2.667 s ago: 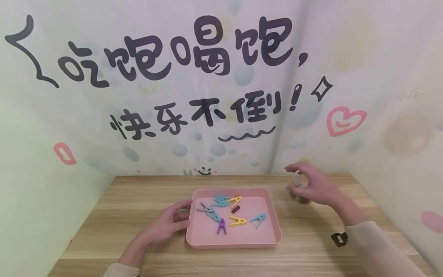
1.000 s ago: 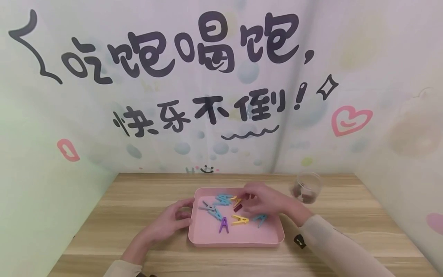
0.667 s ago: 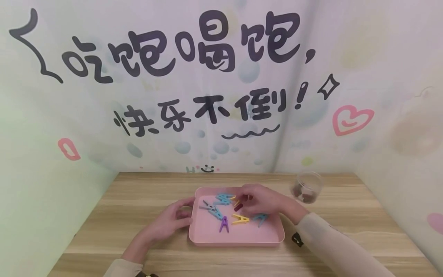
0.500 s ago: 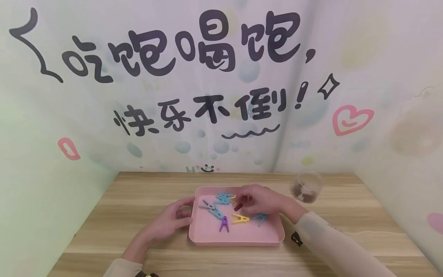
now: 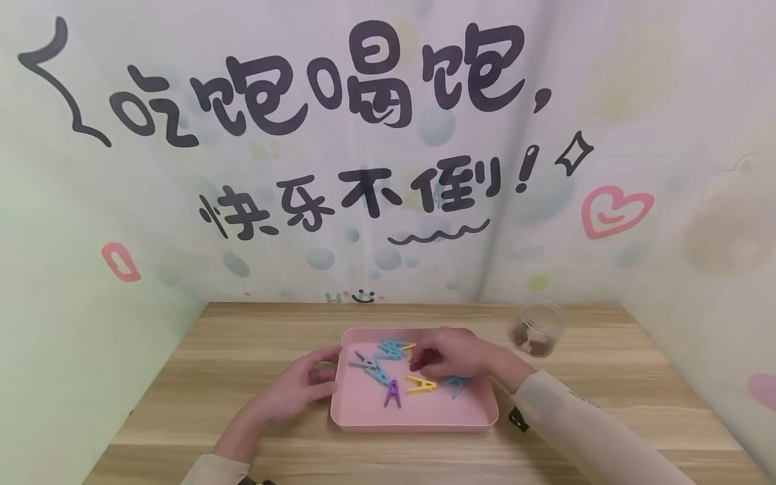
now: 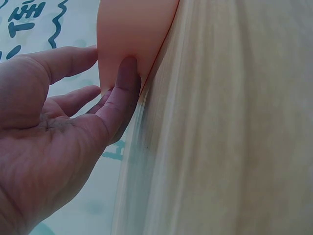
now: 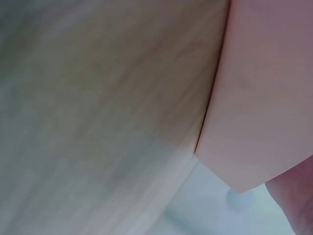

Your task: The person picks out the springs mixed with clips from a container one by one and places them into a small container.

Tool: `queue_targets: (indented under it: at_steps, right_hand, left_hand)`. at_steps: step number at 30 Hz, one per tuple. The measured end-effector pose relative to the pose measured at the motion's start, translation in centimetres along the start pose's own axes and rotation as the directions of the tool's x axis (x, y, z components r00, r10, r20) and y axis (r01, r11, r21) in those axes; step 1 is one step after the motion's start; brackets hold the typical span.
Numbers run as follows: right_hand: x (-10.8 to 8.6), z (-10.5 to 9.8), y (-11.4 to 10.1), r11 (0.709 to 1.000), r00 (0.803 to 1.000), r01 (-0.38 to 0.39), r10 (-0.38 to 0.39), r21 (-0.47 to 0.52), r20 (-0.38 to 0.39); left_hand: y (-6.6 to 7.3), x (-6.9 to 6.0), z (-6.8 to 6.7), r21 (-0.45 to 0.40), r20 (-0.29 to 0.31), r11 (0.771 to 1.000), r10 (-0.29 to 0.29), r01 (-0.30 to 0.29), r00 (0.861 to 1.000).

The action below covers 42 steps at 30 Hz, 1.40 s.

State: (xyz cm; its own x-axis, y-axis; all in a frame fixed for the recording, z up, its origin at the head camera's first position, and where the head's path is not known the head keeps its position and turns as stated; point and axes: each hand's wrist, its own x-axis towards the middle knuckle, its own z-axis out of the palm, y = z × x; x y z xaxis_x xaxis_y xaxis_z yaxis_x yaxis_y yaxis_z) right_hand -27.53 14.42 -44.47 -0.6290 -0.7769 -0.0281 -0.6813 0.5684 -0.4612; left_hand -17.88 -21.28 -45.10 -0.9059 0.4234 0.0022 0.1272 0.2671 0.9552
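Observation:
A pink tray holds several clothespins: a purple one, a yellow one, a grey one and blue ones. My left hand touches the tray's left wall, fingers loosely bent; in the left wrist view the fingertips lie against the outer wall. Inside the tray, my right hand pinches a small dark red block, mostly covered by the fingertips. That hand hides part of another yellow clothespin. The right wrist view catches only a bit of the right hand beyond the tray's wall.
A clear plastic cup with dark red pieces in it stands behind and right of the tray. A small black object lies by the right sleeve. A printed curtain rises behind the wooden table.
Since the earliest frame my right hand has left the cup and come into the tray. Over the last half second its fingers have closed down on the dark red block. The left hand stays put.

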Motion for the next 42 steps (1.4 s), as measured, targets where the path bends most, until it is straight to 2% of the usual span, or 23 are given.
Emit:
queue_targets:
  at_steps: [11,19,30,37,42]
  right_hand:
    - [-0.2,0.1,0.0,1.0,1.0,-0.01,0.011,-0.014,0.004]
    - [-0.7,-0.1,0.0,0.998,1.0,0.007,-0.005,0.065,-0.023]
    - [-1.3,-0.7,-0.2,0.981,1.0,0.015,-0.01,0.192,-0.029]
    - [-1.8,-1.1,-0.1,0.975,0.996,0.068,-0.052,0.21,-0.078]
    - [-2.3,-1.5,0.0,0.979,0.989,0.096,-0.074,0.181,-0.125]
  left_hand:
    - [-0.3,0.1,0.0,0.008,0.019,1.0,0.01,-0.011,1.0]
    - [-0.4,0.1,0.1,0.002,0.02,1.0,0.018,-0.018,1.0]
    - [-0.4,-0.1,0.0,-0.01,0.016,1.0,0.019,-0.019,1.0]
    - [-0.5,-0.1,-0.1,-0.019,0.016,1.0,0.023,-0.023,1.0]
    - [-0.5,0.1,-0.2,-0.026,0.022,0.999,0.028,-0.027,0.999]
